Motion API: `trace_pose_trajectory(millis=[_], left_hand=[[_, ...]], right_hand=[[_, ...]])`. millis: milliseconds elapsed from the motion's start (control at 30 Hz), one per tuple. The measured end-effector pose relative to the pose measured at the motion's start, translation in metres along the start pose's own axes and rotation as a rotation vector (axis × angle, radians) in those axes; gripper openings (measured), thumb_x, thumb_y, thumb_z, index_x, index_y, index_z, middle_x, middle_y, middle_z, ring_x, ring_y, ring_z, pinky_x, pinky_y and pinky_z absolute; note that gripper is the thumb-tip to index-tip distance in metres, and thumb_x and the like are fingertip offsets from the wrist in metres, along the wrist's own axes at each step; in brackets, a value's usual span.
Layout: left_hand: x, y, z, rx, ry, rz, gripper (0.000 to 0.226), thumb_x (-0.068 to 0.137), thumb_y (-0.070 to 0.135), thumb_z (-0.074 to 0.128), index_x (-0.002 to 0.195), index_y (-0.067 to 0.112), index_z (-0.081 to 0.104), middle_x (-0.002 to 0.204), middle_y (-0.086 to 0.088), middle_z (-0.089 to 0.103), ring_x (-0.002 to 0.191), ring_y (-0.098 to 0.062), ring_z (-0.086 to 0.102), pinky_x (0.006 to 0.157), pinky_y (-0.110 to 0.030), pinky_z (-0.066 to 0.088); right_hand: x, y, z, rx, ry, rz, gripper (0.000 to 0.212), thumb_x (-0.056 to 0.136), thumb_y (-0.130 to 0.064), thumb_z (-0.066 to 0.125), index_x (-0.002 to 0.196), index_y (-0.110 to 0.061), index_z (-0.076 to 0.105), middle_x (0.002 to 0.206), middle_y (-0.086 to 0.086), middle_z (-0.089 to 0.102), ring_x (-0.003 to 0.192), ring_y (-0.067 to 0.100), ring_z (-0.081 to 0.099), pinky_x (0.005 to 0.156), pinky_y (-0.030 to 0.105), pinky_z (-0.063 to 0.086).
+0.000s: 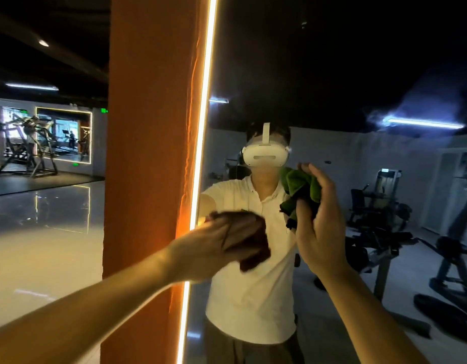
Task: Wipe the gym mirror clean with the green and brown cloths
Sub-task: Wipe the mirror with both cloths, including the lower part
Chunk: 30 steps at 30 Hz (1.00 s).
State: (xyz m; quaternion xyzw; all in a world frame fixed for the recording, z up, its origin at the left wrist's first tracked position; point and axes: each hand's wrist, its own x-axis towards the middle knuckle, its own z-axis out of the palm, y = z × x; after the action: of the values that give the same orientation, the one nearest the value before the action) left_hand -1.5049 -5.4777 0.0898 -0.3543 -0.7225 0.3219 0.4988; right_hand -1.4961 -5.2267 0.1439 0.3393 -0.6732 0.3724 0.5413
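Mirror (358, 74) stretches rightward: left hand (201, 248) presses brown cloth (256, 248), fingers (237, 225) flat, near its left edge; right hand (321, 232) clamps green cloth (298, 187) higher.

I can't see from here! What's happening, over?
Left hand presses brown cloth to mirror. Right hand grips green cloth. Nothing blocking.

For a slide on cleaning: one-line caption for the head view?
Left hand presses a dark brown cloth on the light-edged gym mirror; right hand holds a bunched green cloth.
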Motion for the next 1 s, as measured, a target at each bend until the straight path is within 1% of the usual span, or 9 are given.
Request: trace_pose_trajectory(millis=[100, 200, 333, 533, 600, 667, 767, 867, 1000], left_hand=[[0.057, -0.058, -0.022, -0.185, 0.216, -0.382, 0.051, 0.106, 0.012, 0.048, 0.156, 0.015, 0.038, 0.164, -0.020, 0.030, 0.149, -0.041, 0.034, 0.116, -0.046, 0.042], [0.098, -0.085, -0.044, -0.334, 0.466, -0.703, 0.049, 0.104, 0.014, 0.056, 0.152, 0.010, 0.049, 0.165, -0.020, 0.032, 0.154, -0.039, 0.028, 0.123, -0.054, 0.031], [0.081, -0.021, -0.021, -0.418, 0.444, -0.575, 0.045, 0.104, 0.016, 0.059, 0.148, 0.015, 0.055, 0.164, -0.015, 0.036, 0.156, -0.030, 0.026, 0.125, -0.053, 0.027], [-0.034, 0.108, 0.018, -0.385, 0.059, -0.159, 0.050, 0.108, 0.017, 0.030, 0.153, 0.034, 0.045, 0.165, -0.007, 0.036, 0.157, -0.031, 0.021, 0.112, -0.050, 0.048], [-0.046, 0.107, 0.021, -0.274, 0.014, -0.048, 0.054, 0.108, 0.013, 0.021, 0.152, 0.033, 0.045, 0.161, -0.007, 0.040, 0.154, -0.031, 0.027, 0.112, -0.047, 0.049], [-0.030, 0.081, 0.016, -0.140, 0.040, 0.034, 0.047, 0.108, 0.014, 0.032, 0.152, 0.028, 0.043, 0.157, -0.008, 0.048, 0.147, -0.032, 0.040, 0.116, -0.046, 0.042], [0.021, 0.006, -0.003, -0.085, 0.216, -0.274, 0.045, 0.106, 0.020, 0.053, 0.151, 0.018, 0.050, 0.156, -0.017, 0.046, 0.142, -0.038, 0.045, 0.108, -0.045, 0.046], [0.054, -0.038, -0.021, -0.298, 0.410, -0.664, 0.044, 0.109, 0.022, 0.049, 0.149, 0.007, 0.052, 0.161, -0.024, 0.036, 0.152, -0.041, 0.029, 0.122, -0.054, 0.034], [0.027, 0.013, -0.003, -0.380, 0.364, -0.630, 0.057, 0.100, 0.006, 0.061, 0.154, 0.010, 0.044, 0.165, -0.023, 0.027, 0.156, -0.040, 0.020, 0.124, -0.058, 0.027]], right_hand=[[-0.001, -0.002, -0.005, 0.017, -0.003, 0.021, 0.051, 0.103, -0.015, 0.047, 0.153, -0.014, 0.036, 0.152, 0.005, 0.049, 0.140, 0.013, 0.048, 0.115, 0.030, 0.042], [-0.009, -0.001, -0.005, 0.002, 0.054, 0.017, 0.050, 0.101, -0.009, 0.048, 0.151, -0.008, 0.039, 0.148, 0.008, 0.051, 0.138, 0.016, 0.051, 0.114, 0.030, 0.043], [-0.024, 0.009, -0.006, -0.002, 0.074, 0.037, 0.051, 0.100, -0.005, 0.048, 0.151, -0.010, 0.039, 0.150, 0.010, 0.050, 0.140, 0.027, 0.050, 0.110, 0.053, 0.048], [-0.045, 0.012, 0.002, -0.097, 0.062, -0.072, 0.051, 0.099, 0.002, 0.050, 0.149, -0.006, 0.040, 0.151, 0.015, 0.048, 0.143, 0.032, 0.047, 0.110, 0.057, 0.046], [-0.051, 0.013, 0.003, -0.131, 0.026, -0.107, 0.052, 0.099, 0.002, 0.052, 0.149, -0.004, 0.040, 0.154, 0.015, 0.045, 0.146, 0.031, 0.042, 0.113, 0.057, 0.043], [-0.056, 0.015, 0.004, -0.165, -0.014, -0.108, 0.055, 0.097, 0.003, 0.053, 0.150, -0.003, 0.040, 0.158, 0.012, 0.041, 0.151, 0.028, 0.036, 0.117, 0.058, 0.037], [-0.060, 0.016, 0.009, -0.131, 0.007, -0.076, 0.057, 0.097, 0.005, 0.053, 0.151, -0.002, 0.038, 0.160, 0.011, 0.040, 0.152, 0.027, 0.033, 0.119, 0.058, 0.035], [-0.061, 0.005, 0.015, -0.051, 0.085, 0.003, 0.050, 0.103, -0.009, 0.048, 0.151, -0.004, 0.038, 0.154, 0.015, 0.047, 0.145, 0.031, 0.043, 0.114, 0.056, 0.042], [-0.068, -0.008, 0.012, 0.029, 0.137, 0.105, 0.048, 0.102, -0.023, 0.048, 0.149, -0.017, 0.035, 0.141, 0.015, 0.056, 0.130, 0.025, 0.057, 0.105, 0.041, 0.052]])
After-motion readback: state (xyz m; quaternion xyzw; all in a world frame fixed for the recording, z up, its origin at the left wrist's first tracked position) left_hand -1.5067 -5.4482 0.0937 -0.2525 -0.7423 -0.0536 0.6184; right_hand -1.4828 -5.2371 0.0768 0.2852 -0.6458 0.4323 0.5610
